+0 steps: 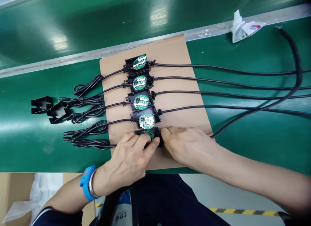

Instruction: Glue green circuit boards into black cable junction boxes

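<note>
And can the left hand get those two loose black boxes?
Probably yes: the left hand would have to leave the nearest case, but only low coiled cables lie toward the loose black boxes.

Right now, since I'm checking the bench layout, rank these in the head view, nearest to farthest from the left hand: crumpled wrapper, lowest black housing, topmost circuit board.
1. Lowest black housing: touching the left hand.
2. Topmost circuit board: at the row's far end.
3. Crumpled wrapper: far off, upper right.
</note>
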{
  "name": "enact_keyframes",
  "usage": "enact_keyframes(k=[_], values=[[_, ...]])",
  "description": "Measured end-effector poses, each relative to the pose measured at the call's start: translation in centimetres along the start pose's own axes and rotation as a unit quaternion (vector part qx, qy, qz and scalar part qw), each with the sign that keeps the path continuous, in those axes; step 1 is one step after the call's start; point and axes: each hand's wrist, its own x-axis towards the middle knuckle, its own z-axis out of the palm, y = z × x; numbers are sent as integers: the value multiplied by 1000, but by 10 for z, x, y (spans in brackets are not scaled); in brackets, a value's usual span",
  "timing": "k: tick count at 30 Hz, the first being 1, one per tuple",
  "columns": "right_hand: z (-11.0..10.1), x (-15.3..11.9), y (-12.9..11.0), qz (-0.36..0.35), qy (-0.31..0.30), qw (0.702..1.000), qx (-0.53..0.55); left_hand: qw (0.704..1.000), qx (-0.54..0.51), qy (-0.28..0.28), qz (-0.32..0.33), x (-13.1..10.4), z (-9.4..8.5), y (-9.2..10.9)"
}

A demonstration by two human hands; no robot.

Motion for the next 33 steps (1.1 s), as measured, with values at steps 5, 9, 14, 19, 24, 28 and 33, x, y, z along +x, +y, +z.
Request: enact_keyframes(k=[5, 9, 14, 19, 24, 28, 33], values=[[5, 3, -2, 6, 7, 999, -39, 999, 21, -10, -26, 4, -1, 8], [9, -6, 5, -17, 58, 998, -16, 999, -11, 36, 3, -13, 0, 2], [3, -19, -7, -65, 254, 965, 9, 976, -50, 168, -130, -39, 4, -3], [13, -12, -37, -138, 266, 954, 14, 966, -37, 168, -192, -38, 11, -7], [25, 2, -56, -123, 270, 953, -57, 970, -26, 169, -170, -32, 18, -13], [25, 7, -66, -136, 281, 947, -78, 973, -30, 177, -144, -34, 20, -16], [7, 0, -40, -150, 302, 941, 43, 981, -51, 144, -118, -25, -2, -31]])
